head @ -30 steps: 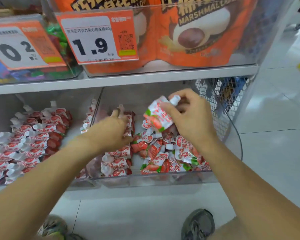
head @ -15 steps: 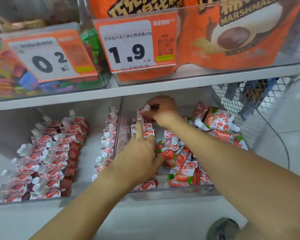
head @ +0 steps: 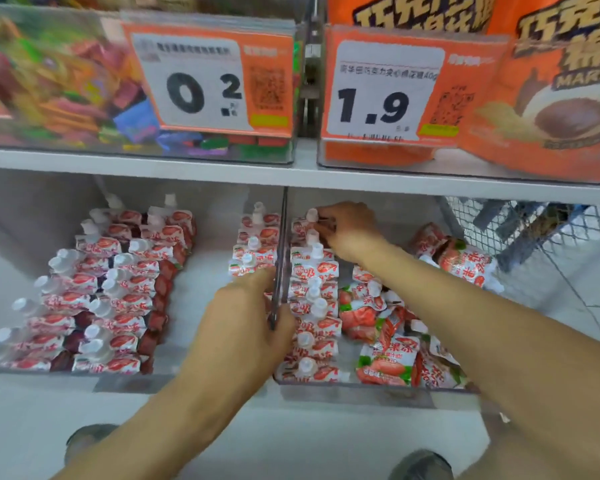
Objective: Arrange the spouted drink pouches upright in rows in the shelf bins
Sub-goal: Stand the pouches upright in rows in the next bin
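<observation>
Two clear bins sit on the lower shelf. The left bin holds red-and-white spouted pouches standing in rows. In the right bin, one upright row of pouches runs along its left wall, and a loose heap of pouches lies to the right. My right hand pinches the white spout of the rearmost pouch in that row. My left hand grips the clear wall between the bins, thumb over its edge.
The upper shelf carries bins of colourful sweets and orange marshmallow bags, with price tags 0.2 and 1.9. A wire basket hangs at the right. White floor tiles and my shoes show below.
My right hand carried a pouch from above the heap to the back of the row and holds it there. My left hand shifted from the row's pouches onto the bin wall. The view moved closer.
</observation>
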The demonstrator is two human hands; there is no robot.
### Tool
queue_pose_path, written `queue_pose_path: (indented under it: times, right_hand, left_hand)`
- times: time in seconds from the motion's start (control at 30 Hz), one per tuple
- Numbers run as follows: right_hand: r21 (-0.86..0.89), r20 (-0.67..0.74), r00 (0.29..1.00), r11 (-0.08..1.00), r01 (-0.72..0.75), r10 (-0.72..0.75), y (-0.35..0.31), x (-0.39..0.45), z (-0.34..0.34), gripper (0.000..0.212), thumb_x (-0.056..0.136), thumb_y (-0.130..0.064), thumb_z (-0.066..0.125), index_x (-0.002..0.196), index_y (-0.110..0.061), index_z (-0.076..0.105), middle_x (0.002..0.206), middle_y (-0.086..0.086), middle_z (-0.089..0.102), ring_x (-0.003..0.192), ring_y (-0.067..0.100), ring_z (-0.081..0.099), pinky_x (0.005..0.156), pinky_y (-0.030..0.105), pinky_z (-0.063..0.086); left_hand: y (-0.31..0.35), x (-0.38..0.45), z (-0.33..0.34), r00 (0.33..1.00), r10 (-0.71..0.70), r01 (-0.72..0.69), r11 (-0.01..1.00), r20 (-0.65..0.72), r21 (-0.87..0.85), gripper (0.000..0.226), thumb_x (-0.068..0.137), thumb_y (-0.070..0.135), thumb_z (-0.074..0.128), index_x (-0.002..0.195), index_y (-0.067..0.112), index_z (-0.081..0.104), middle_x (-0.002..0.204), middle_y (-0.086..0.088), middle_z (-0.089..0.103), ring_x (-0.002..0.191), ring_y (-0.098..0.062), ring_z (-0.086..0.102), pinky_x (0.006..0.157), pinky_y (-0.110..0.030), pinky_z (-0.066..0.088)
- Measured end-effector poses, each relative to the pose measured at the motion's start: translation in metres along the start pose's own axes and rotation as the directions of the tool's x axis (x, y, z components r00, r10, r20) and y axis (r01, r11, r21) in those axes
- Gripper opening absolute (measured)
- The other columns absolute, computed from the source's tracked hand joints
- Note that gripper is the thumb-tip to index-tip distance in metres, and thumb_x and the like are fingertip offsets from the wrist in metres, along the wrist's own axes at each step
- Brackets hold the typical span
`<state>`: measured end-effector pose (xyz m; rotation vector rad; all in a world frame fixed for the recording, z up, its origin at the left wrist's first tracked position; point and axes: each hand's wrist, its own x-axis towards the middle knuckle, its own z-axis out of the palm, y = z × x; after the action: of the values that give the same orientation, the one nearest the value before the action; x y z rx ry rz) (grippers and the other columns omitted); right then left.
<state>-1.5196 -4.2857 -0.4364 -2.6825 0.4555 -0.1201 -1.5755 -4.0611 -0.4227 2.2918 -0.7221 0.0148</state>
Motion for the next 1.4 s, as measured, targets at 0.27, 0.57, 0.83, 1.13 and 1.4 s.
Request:
queue_pose_path:
  times: [0.27,0.57,0.83,1.13,1.4]
  right_hand:
    - [0.279,0.157,0.957,0.918,-0.281,0.245,-0.005,-0.029,-0.016,0.056,0.076,-0.064,0.071,0.090,-0.009,0.068,0.087,0.005,0.069,0.083,0.022,0.067,0.071,0.038,0.050]
    - [0.391,0.328,0.894,0.817,-0.423,0.306,-0.016,-0.002,0.005,0.057,0.053,-0.058,0.084,0.093,-0.020,0.071,0.108,-0.001,0.073,0.104,0.020,0.070,0.099,0.039,0.053]
    - [0.423,0.627,0.747,0.707,-0.567,0.223,-0.013,0.000,-0.008,0.052,0.090,-0.051,0.065,0.129,-0.017,0.061,0.123,0.007,0.069,0.107,0.026,0.068,0.093,0.046,0.055]
    - [0.402,0.566,0.747,0.673,-0.621,0.350,-0.019,-0.001,-0.005,0.047,0.092,-0.055,0.061,0.116,-0.014,0.058,0.111,0.013,0.066,0.096,0.034,0.066,0.072,0.053,0.059]
    - [0.534,0.211,0.881,0.705,-0.467,0.423,-0.008,0.017,-0.016,0.041,0.092,-0.046,0.065,0.104,-0.007,0.064,0.119,0.015,0.067,0.088,0.031,0.069,0.065,0.038,0.061]
  left_hand:
    - [-0.004,-0.003,0.002,0.999,0.049,-0.049,0.997,-0.001,-0.052,0.014,0.084,0.024,0.058,0.096,0.030,0.058,0.076,0.012,0.063,0.062,-0.010,0.058,0.058,-0.027,0.043]
    - [-0.006,-0.004,0.001,0.998,0.064,-0.064,0.995,-0.002,-0.071,0.021,0.086,0.027,0.055,0.107,0.025,0.059,0.091,0.005,0.065,0.077,-0.014,0.061,0.072,-0.037,0.052]
    - [-0.008,-0.002,0.001,0.997,0.081,-0.081,0.996,0.014,-0.037,0.020,0.089,0.030,0.055,0.108,0.025,0.058,0.097,0.006,0.063,0.080,-0.012,0.059,0.074,-0.030,0.052]
    - [-0.007,0.000,0.004,0.995,0.098,-0.098,0.995,-0.012,0.004,0.015,0.090,0.027,0.054,0.104,0.024,0.053,0.094,0.008,0.057,0.076,-0.011,0.053,0.069,-0.025,0.046]
    - [-0.009,-0.001,0.004,0.994,0.106,-0.106,0.994,-0.021,-0.013,0.023,0.090,0.030,0.055,0.112,0.024,0.055,0.102,0.006,0.061,0.085,-0.014,0.060,0.078,-0.034,0.053]
